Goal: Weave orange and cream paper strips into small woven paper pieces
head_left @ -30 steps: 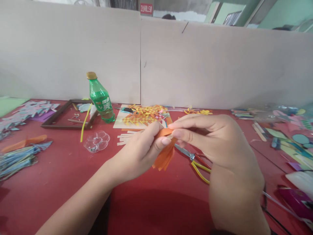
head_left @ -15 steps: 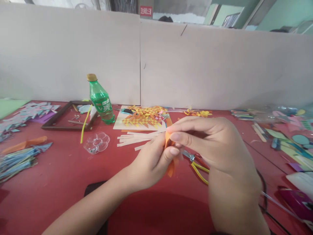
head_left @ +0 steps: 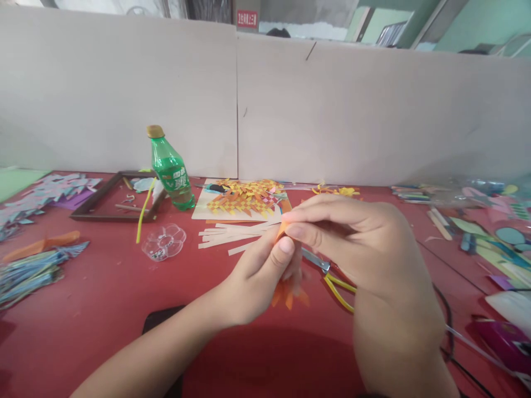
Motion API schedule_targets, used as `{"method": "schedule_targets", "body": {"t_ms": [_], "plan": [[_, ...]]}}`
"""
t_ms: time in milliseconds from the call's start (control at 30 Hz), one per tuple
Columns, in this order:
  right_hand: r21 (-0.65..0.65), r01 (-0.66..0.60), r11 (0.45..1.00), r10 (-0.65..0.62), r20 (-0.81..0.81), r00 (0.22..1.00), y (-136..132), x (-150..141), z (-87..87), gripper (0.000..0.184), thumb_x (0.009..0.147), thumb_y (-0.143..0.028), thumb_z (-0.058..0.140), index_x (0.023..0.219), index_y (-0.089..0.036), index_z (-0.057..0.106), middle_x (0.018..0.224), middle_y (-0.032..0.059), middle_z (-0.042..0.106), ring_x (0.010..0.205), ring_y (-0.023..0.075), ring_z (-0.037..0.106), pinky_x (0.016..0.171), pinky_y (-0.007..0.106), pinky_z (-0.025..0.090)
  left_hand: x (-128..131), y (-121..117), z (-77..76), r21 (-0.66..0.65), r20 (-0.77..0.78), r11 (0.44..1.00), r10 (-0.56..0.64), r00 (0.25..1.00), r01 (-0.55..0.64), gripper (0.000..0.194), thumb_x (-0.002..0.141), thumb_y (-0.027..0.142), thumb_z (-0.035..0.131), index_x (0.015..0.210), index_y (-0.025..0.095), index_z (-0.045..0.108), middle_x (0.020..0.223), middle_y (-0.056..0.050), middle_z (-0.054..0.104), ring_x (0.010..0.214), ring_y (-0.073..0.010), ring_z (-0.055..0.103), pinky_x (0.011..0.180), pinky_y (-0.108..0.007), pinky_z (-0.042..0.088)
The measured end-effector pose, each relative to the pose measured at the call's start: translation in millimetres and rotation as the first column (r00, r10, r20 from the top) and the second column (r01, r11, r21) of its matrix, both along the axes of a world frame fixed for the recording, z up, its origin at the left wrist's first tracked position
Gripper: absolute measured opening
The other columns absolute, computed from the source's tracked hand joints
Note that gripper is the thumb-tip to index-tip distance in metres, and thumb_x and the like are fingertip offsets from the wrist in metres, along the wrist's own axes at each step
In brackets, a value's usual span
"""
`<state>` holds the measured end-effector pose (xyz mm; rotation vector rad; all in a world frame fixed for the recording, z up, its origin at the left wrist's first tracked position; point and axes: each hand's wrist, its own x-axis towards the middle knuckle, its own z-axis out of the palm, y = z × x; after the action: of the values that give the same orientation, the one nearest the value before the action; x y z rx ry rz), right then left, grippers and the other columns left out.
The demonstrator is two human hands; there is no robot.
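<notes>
Between my two hands is a small orange paper piece (head_left: 282,228), mostly covered by my fingers. My left hand (head_left: 257,276) is closed on its lower part, the thumb lying over it. My right hand (head_left: 344,232) pinches its upper tip between thumb and forefinger. Orange strip ends hang blurred below my fingers. Behind the hands lie cream paper strips (head_left: 224,236) and a board (head_left: 199,207) bearing a yellow and orange woven paper piece (head_left: 240,202). Scissors with yellow handles (head_left: 338,293) lie beside my right wrist, partly hidden.
A green bottle (head_left: 172,171) stands left of the board, near a brown frame (head_left: 95,214) and a clear flower-shaped dish (head_left: 164,243). Blue paper strips (head_left: 37,271) lie far left. Paper scraps (head_left: 489,237) and a magenta object (head_left: 501,342) lie right. A pale partition (head_left: 124,94) rises behind.
My left thumb has moved up over the orange paper, covering more of it. The strip ends below now spread apart. More of the scissors' blades shows.
</notes>
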<state>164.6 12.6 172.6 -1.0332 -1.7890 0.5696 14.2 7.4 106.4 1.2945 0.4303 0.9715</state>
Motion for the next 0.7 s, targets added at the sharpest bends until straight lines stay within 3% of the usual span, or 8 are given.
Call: {"method": "schedule_targets", "body": {"t_ms": [133,300,533,700], "plan": [[-0.092,-0.113,0.989,0.109,-0.046,0.993,8.4,3.5,-0.4,0.009,0.081,-0.030,0.073,0.085,-0.023,0.076,0.080,0.0022,0.074,0.075,0.0146,0.070,0.068,0.026,0.057,-1.2,2.3,1.6,-0.264,0.241,0.938,-0.161,0.957,0.224,0.039,0.098,0.051,0.032,0.082,0.019,0.046,0.057,0.009,0.026,0.043,-0.0048,0.020,0.041,-0.017,0.024],[-0.218,-0.314,0.924,0.290,-0.134,0.948,18.9,10.8,-3.5,0.019,0.083,-0.029,0.070,0.100,-0.024,0.074,0.087,0.0020,0.075,0.077,0.0130,0.071,0.068,0.023,0.058,-11.7,4.8,15.1,-0.366,0.414,0.773,-0.365,0.834,0.519,0.040,0.099,0.049,0.027,0.081,0.020,0.047,0.056,0.008,0.024,0.042,-0.0062,0.015,0.039,-0.019,0.015],[-0.237,-0.562,0.792,0.545,-0.138,0.827,27.1,26.2,-4.2,0.013,0.080,-0.026,0.073,0.092,-0.020,0.073,0.082,0.0005,0.072,0.072,0.0113,0.068,0.064,0.021,0.056,-19.2,6.1,19.4,-0.444,0.381,0.548,-0.600,0.703,0.708,0.038,0.094,0.056,0.041,0.083,0.020,0.048,0.057,0.008,0.022,0.041,-0.0065,0.011,0.036,-0.021,0.008],[-0.356,-0.647,0.674,0.687,-0.020,0.726,33.3,36.9,-4.6,0.012,0.081,-0.024,0.072,0.092,-0.019,0.070,0.083,0.0004,0.072,0.072,0.0101,0.067,0.065,0.020,0.055,-17.6,5.8,17.5,-0.483,0.302,0.483,-0.691,0.657,0.730,0.047,0.090,0.064,0.039,0.086,0.019,0.051,0.055,0.008,0.019,0.042,-0.0075,0.010,0.035,-0.021,0.007]]}}
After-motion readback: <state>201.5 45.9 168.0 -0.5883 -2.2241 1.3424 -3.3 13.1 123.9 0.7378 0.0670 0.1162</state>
